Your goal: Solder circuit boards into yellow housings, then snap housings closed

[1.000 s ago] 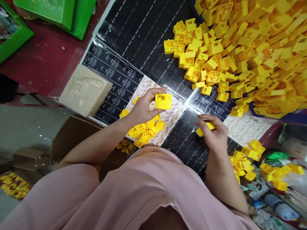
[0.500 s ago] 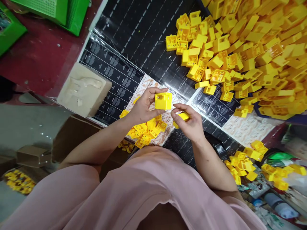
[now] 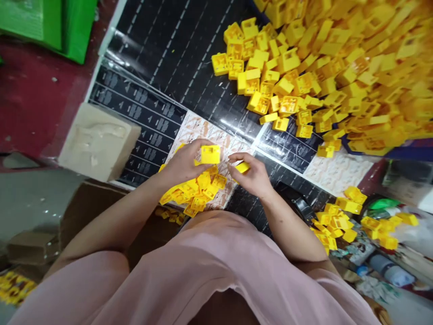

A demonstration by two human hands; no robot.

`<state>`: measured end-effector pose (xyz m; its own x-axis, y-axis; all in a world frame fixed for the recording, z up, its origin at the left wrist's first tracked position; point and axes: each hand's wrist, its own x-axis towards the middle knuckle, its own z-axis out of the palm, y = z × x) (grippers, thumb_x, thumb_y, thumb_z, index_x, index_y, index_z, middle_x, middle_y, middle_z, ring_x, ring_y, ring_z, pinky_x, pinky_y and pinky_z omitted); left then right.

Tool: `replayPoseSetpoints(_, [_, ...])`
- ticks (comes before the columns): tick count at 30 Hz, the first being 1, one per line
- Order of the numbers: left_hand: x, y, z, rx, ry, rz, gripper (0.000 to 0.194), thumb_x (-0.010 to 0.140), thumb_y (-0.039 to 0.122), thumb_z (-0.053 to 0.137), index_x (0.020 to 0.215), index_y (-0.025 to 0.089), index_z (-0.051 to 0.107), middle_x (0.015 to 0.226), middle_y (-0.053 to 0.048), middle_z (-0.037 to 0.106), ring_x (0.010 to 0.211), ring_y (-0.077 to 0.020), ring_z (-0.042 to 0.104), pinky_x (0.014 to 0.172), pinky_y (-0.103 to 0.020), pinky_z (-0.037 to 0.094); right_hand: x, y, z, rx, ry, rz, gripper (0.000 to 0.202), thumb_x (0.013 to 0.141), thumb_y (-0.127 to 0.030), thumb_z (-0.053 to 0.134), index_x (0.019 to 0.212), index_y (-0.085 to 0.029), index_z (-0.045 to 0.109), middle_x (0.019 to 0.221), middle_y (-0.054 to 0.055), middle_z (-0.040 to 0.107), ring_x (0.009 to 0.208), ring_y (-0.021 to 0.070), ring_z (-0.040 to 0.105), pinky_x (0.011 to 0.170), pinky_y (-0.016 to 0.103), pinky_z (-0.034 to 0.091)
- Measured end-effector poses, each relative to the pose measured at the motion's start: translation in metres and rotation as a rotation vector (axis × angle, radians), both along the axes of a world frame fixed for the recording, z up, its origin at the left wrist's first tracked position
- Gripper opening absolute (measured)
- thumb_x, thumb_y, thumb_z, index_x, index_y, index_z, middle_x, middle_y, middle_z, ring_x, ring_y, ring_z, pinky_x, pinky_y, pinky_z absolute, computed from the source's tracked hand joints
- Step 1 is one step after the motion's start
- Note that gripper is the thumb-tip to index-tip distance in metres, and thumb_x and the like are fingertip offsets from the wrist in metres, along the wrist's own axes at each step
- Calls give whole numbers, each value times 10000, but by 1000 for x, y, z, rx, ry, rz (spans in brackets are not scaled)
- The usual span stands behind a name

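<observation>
Between the fingers and thumb of my left hand (image 3: 184, 164) is a yellow plastic housing (image 3: 210, 154), boxy, with a recess in its face. My right hand (image 3: 253, 174) is closed around a second yellow plastic piece (image 3: 242, 167), mostly covered by the fingers and palm. A small gap separates the two hands. Under and beside my left wrist lies a small heap of yellow housings (image 3: 199, 192) on a patterned white sheet (image 3: 196, 126). What the right fingertips pinch, if anything more, is too small to tell.
A large pile of yellow housings (image 3: 331, 72) fills the upper right. A beige block (image 3: 98, 140) stands on the table's left edge, with green bins (image 3: 76, 31) beyond. A dark object (image 3: 299, 201) sits by my right forearm. More yellow pieces (image 3: 334, 223) lie at right.
The view has shifted, so the table and piles sit further left. Both hands keep their pieces; the housing in the left hand has turned slightly and come lower in view.
</observation>
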<state>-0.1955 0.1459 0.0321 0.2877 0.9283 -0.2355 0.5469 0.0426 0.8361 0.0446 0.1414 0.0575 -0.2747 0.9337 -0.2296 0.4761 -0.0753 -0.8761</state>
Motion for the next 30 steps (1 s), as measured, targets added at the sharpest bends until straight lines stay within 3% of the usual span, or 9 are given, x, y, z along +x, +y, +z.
replayPoseSetpoints(6, [-46,29,-24,-61,460,-482,586,846,464,706,1345,159,668,1468,-169,631,1435,-412,503,1189,-597,393,18,11,-26,26,-189,-76,224,834,-288,652,1037,-236,731,1121,78,745,1035,248,714,941,414,595])
replayPoseSetpoints(10, [26,99,-28,152,377,-363,659,952,388,596,1539,106,496,1597,-183,499,1471,-338,480,1234,-501,376,26,62,-31,106,-518,-238,470,858,-271,683,1325,-231,647,1489,156,554,1293,361,598,960,520,588])
replayPoseSetpoints(15, [137,175,-42,297,381,-355,623,928,80,469,1550,102,487,1656,-151,424,1536,-323,378,1258,-474,352,36,145,-45,20,-908,-215,754,857,-358,800,1533,-233,491,1474,259,515,1156,430,670,915,602,572])
replayPoseSetpoints(18, [139,174,-48,318,442,-417,540,928,81,453,1445,114,608,1575,-175,518,1444,-358,480,1186,-519,435,36,166,-54,51,-952,-145,731,893,-359,781,1552,-263,479,1577,270,409,1161,430,674,907,597,567])
replayPoseSetpoints(21, [102,145,-47,317,457,-461,401,916,179,554,1277,127,720,1451,-204,613,1330,-393,575,1100,-556,499,27,157,-58,104,-925,-66,563,955,-318,701,1496,-282,550,1641,212,372,1185,371,666,916,508,582])
replayPoseSetpoints(23, [73,123,-43,224,374,-370,295,869,260,642,1112,145,763,1344,-179,677,1279,-380,613,1107,-536,493,20,140,-61,109,-887,-7,364,996,-303,620,1352,-245,668,1628,186,418,1136,321,683,889,453,600])
replayPoseSetpoints(25, [50,106,-38,25,163,-75,249,797,376,744,945,175,743,1157,-126,743,1170,-339,665,1033,-460,531,15,119,-67,94,-780,5,243,1005,-285,566,1154,-210,743,1593,165,478,1100,297,694,869,440,611])
replayPoseSetpoints(28, [35,88,-23,-307,-182,390,385,876,587,663,896,203,677,952,-60,763,915,-237,710,733,-313,546,16,89,-78,81,-370,-171,177,942,-343,634,948,-205,746,1505,130,573,1193,300,665,951,465,597])
replayPoseSetpoints(30, [35,82,-11,-511,-413,565,426,975,606,533,960,203,671,967,-48,774,830,-188,710,623,-258,508,19,73,-81,68,-129,-274,268,909,-475,654,970,-226,733,1412,113,640,1239,287,648,976,459,591])
